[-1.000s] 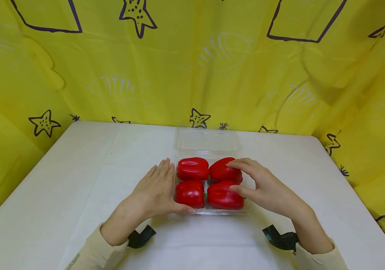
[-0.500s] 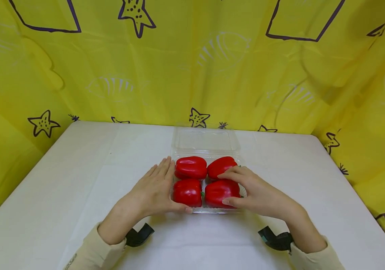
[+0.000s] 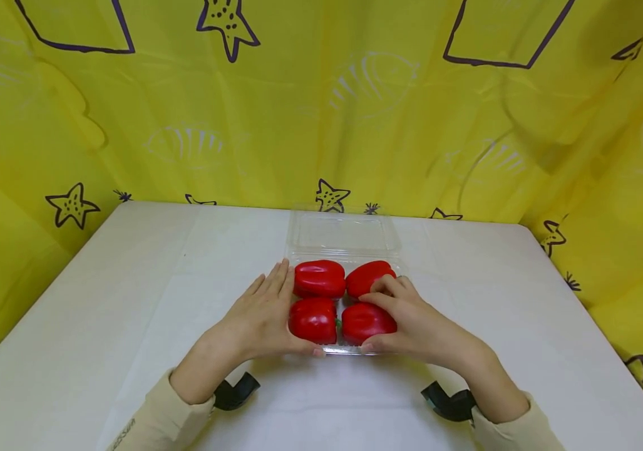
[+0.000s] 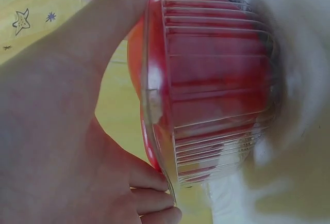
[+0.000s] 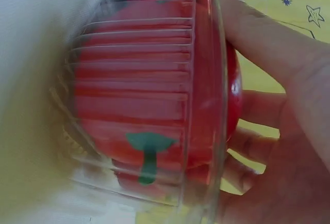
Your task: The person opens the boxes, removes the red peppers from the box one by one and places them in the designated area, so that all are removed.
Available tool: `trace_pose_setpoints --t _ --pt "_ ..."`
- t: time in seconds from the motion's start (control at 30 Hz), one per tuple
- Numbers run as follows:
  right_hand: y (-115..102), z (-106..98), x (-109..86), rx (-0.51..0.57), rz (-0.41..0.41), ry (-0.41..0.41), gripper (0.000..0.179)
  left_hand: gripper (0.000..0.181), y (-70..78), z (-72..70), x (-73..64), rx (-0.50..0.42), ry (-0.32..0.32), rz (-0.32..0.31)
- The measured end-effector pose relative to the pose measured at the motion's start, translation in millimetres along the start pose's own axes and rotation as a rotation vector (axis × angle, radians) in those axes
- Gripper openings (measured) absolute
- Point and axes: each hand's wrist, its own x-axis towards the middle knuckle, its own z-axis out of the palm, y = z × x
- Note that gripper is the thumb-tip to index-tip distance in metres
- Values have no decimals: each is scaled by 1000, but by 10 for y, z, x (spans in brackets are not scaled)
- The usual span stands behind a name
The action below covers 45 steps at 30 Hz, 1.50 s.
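Several red bell peppers lie in a clear plastic box [image 3: 349,351], two in the far row, two in the near one. My left hand [image 3: 259,316] rests along the box's left side, fingers straight and thumb at the front rim, beside the near-left bell pepper [image 3: 312,321]. With my right hand [image 3: 422,329] I grip the near-right bell pepper [image 3: 366,323], thumb on its near side and curled fingers over its far side. In the right wrist view, this bell pepper's green stem [image 5: 149,157] shows through the ribbed wall. The far-right bell pepper [image 3: 367,279] is close to my right fingers.
The box's clear lid [image 3: 344,232] lies folded back behind it on the white table [image 3: 146,300]. A yellow curtain [image 3: 293,113] with drawn stars and fish hangs beyond the table's far edge. Black curved wrist mounts [image 3: 236,391] show below both wrists.
My right hand has moved left and down from above the two right bell peppers and closed round the near one. The left hand stays along the box's side.
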Motion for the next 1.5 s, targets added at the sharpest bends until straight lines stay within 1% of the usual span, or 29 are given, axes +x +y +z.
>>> trace_pose_setpoints --t 0.17,0.23,0.3,0.53,0.6,0.8,1.03,1.23,1.5 --pt "35 -10 15 -8 -45 41 59 136 1 1 6 -19 2 -4" --pt "42 -19 17 -7 -51 52 58 136 5 -3 7 -24 4 -5" --pt "48 -31 18 4 -46 59 56 136 9 -7 8 -26 5 -5" --pt "38 -144 -27 52 32 60 51 136 15 -27 9 -26 11 -4" --pt "44 -164 -37 55 38 61 51 136 14 -27 9 -28 13 -2" --pt "71 -233 -67 85 27 69 53 136 1 -24 5 -22 17 1" --pt "89 -336 -115 140 -1 112 47 136 -1 -17 1 -29 13 -2" --pt "88 -418 -148 123 -12 134 46 136 1 -21 -10 -25 21 3" --pt "131 -519 -170 17 -8 232 51 135 0 -5 -7 -32 19 15"
